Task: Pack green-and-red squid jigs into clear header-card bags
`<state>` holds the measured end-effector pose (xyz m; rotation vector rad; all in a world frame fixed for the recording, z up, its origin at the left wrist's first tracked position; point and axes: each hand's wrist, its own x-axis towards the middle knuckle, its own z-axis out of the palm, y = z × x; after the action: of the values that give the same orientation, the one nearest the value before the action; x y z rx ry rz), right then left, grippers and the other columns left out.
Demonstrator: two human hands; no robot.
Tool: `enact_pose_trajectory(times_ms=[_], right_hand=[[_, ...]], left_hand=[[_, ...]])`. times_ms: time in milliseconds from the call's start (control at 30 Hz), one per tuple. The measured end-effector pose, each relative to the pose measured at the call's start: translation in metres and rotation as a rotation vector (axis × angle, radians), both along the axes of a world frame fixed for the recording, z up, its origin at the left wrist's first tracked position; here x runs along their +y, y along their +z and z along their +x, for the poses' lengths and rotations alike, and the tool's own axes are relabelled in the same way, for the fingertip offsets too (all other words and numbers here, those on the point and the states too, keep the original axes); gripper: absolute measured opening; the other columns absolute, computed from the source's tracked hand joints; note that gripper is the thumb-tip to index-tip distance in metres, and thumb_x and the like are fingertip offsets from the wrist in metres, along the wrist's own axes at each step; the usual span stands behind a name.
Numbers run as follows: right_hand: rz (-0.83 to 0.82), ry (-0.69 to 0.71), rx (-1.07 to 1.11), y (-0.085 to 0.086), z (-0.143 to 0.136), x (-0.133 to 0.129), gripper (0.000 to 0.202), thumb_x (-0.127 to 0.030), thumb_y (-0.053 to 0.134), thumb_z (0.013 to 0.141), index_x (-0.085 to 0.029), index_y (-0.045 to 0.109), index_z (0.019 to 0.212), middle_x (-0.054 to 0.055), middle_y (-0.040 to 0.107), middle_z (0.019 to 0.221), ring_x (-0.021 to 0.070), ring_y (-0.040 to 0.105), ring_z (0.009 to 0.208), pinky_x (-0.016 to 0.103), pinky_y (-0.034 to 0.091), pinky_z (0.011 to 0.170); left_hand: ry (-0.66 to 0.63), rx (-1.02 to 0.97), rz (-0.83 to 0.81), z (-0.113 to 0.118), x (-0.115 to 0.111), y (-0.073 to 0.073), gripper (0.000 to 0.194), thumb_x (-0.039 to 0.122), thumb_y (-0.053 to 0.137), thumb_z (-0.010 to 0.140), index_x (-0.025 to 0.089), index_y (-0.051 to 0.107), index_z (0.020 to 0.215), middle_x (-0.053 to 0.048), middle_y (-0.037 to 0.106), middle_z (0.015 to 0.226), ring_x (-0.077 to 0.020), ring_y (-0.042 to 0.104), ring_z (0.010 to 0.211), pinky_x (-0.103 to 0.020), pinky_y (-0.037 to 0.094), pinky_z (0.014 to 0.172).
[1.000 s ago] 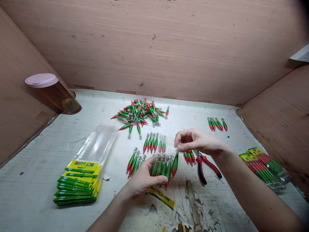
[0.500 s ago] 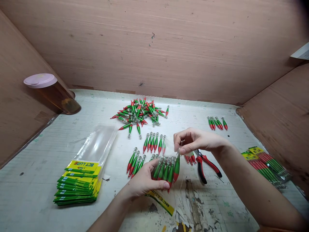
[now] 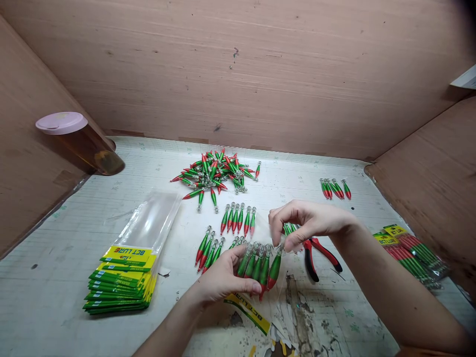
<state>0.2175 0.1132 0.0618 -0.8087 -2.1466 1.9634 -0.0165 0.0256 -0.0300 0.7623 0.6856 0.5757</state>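
My left hand (image 3: 228, 275) is closed round a clear plastic bag whose yellow and green BCT LURE label (image 3: 249, 312) hangs below it. A row of green and red fishing lures (image 3: 256, 265), hooks up, lies at the bag, with my thumb across their red ends. My right hand (image 3: 303, 225) pinches the hook end of one fishing lure (image 3: 274, 271) at the right of this row. Whether that lure is fully inside the bag I cannot tell. Just beyond my hands lie lures in a back row (image 3: 238, 219) and a left group (image 3: 208, 250).
A lure pile (image 3: 213, 173) lies farther back. Stacked labelled bags (image 3: 122, 277) lie left, red-handled pliers (image 3: 316, 255) right. Filled packs (image 3: 409, 253) and several loose lures (image 3: 334, 189) are at far right. A lidded bottle (image 3: 82, 141) stands left by the cardboard walls (image 3: 238, 74).
My right hand has moved slightly down and towards me, and the lure in its pinch has dropped a little closer to the row. My left hand keeps its hold.
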Motion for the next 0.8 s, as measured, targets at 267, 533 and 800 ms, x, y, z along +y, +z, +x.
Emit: enact_pose_trajectory(times_ms=[267, 533, 800], right_hand=[[0.061, 0.013, -0.115, -0.0036, 0.0037, -0.0002, 0.021, -0.027, 0.073, 0.080, -0.014, 0.077, 0.095, 0.007, 0.073, 0.089, 0.0154, 0.066, 0.080, 0.026, 0.051, 0.076], [0.034, -0.034, -0.177, -0.0030, 0.0029, -0.0022, 0.021, -0.033, 0.073, 0.079, -0.013, 0.074, 0.085, 0.006, 0.075, 0.083, 0.0166, 0.068, 0.080, 0.027, 0.054, 0.074], [0.071, -0.070, -0.206, -0.0054, -0.0001, -0.0045, 0.022, -0.035, 0.073, 0.078, -0.014, 0.075, 0.086, 0.005, 0.074, 0.082, 0.0165, 0.068, 0.078, 0.026, 0.054, 0.070]], left_hand=[[-0.009, -0.003, -0.006, 0.0004, -0.0002, -0.0002, 0.067, 0.017, 0.088, 0.057, 0.018, 0.064, 0.120, -0.008, 0.073, 0.103, -0.0214, 0.069, 0.090, -0.027, 0.054, 0.076], [-0.025, 0.004, -0.024, 0.0003, 0.0007, 0.0031, 0.068, 0.017, 0.087, 0.059, 0.020, 0.063, 0.122, -0.008, 0.073, 0.107, -0.0234, 0.070, 0.093, -0.030, 0.055, 0.080], [-0.021, -0.017, -0.021, 0.0002, 0.0004, 0.0016, 0.068, 0.014, 0.086, 0.061, 0.021, 0.062, 0.123, -0.008, 0.072, 0.111, -0.0259, 0.066, 0.107, -0.029, 0.052, 0.086]])
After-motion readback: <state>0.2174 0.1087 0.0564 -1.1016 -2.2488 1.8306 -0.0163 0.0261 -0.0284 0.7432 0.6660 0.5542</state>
